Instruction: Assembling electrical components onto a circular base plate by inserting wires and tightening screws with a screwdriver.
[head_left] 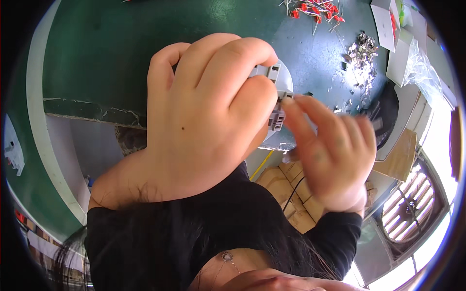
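Note:
My left hand curls over a light grey plastic part and grips it near the table's front edge. The part has a rounded rim and raised blocks with slots; much of it is covered by my fingers. My right hand, a little blurred, comes in from the right. Its thumb and forefinger are pressed together against the slotted blocks. Whatever sits between those two fingertips is too small or hidden to make out.
Red pieces with thin wire legs lie at the far side of the green table. To their right is a heap of small shiny metal pieces. White boxes, a clear plastic bag and a dark basket line the right edge.

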`<state>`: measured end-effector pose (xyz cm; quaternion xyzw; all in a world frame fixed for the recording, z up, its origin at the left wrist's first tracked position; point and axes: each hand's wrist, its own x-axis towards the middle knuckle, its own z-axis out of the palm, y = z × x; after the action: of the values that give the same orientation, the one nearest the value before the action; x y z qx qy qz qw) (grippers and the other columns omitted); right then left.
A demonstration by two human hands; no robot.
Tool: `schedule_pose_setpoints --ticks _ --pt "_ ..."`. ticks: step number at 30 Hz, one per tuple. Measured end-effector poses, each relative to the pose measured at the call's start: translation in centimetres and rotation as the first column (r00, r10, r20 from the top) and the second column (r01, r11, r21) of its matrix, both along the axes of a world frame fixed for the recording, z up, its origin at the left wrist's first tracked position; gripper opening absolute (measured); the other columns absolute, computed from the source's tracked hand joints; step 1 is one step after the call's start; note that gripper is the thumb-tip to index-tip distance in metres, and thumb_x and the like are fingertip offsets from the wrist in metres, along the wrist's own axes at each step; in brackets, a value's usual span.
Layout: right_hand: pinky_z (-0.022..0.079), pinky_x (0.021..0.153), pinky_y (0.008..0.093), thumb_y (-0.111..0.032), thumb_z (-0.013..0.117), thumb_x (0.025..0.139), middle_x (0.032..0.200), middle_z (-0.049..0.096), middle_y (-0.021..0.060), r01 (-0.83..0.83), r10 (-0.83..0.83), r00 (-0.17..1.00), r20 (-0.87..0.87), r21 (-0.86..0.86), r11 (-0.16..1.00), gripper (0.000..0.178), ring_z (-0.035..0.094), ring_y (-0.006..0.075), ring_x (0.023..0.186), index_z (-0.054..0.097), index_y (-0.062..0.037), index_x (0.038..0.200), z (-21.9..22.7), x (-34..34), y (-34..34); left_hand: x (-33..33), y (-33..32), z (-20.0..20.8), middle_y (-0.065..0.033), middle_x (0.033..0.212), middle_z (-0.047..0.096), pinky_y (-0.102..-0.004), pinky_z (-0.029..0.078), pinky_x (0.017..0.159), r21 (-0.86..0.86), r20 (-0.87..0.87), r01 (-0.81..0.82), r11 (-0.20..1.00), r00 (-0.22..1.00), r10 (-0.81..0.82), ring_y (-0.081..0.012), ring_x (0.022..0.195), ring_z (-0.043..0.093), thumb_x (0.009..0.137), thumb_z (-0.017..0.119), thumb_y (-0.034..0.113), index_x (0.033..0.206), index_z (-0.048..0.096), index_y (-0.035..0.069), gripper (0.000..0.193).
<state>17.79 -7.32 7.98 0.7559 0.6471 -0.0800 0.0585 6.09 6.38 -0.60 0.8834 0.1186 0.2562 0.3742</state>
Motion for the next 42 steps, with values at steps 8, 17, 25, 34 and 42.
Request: schedule_pose_setpoints --ticks 8,17,25,34,42 --pt "0.038 0.062 0.0284 -0.019 0.072 0.082 0.087 0.065 0.0 0.387 -0.369 0.922 -0.12 0.236 0.891 0.016 0.054 0.0121 0.063 0.07 -0.0155 0.097 -0.2 -2.4 -1.7 -0.5 0.7 0.4 -0.0088 0.117 0.064 -0.0376 0.044 0.087 0.014 -0.018 0.03 0.999 0.999 -0.03 -0.0283 0.099 0.061 0.065 0.074 -0.002 0.083 0.061 0.008 0.024" --pt "0.023 0.055 0.0301 -0.048 0.054 0.098 0.063 0.045 -0.0023 0.742 0.533 -0.023 -0.846 0.343 0.576 0.042 0.029 0.0098 0.049 0.048 -0.0165 0.071 -3.7 -1.2 -0.8 -0.6 0.5 0.7 -0.0088 0.12 0.064 -0.0362 0.044 0.09 0.01 -0.048 0.049 0.999 0.998 -0.049 -0.0271 0.102 0.059 0.071 0.074 -0.002 0.084 0.063 0.008 0.02" --pt "0.023 0.053 0.0315 -0.056 0.049 0.099 0.059 0.041 -0.0024 0.742 0.517 0.076 -0.853 0.395 0.542 0.049 0.026 0.0113 0.048 0.043 -0.0163 0.071 -5.1 -1.5 0.2 -0.7 1.1 0.7 -0.0101 0.123 0.063 -0.0382 0.044 0.093 0.011 -0.057 0.084 0.996 0.995 -0.084 -0.0299 0.108 0.059 0.07 0.077 0.0 0.086 0.064 0.009 0.023" --pt "0.022 0.052 0.0314 -0.061 0.042 0.1 0.057 0.039 -0.0009 0.833 0.516 -0.018 -0.856 0.272 0.481 0.053 0.025 0.0121 0.047 0.041 -0.015 0.074 -4.3 -1.7 0.9 -2.5 -0.1 3.3 -0.0157 0.149 0.046 -0.0583 0.035 0.108 0.045 -0.378 0.221 0.974 0.906 -0.189 -0.041 0.136 0.045 0.054 0.09 0.019 0.123 0.052 0.015 0.079" --pt "0.02 0.052 0.0308 -0.065 0.04 0.099 0.056 0.037 -0.0025 0.726 0.15 0.071 -0.986 0.155 0.671 0.057 0.02 0.0116 0.047 0.039 -0.0154 0.07 -2.6 -0.1 1.8 -2.6 0.0 1.8 -0.0174 0.151 0.043 -0.0598 0.033 0.11 0.117 -0.307 0.223 0.968 0.935 -0.179 -0.0423 0.137 0.043 0.051 0.091 0.02 0.127 0.05 0.017 0.086"
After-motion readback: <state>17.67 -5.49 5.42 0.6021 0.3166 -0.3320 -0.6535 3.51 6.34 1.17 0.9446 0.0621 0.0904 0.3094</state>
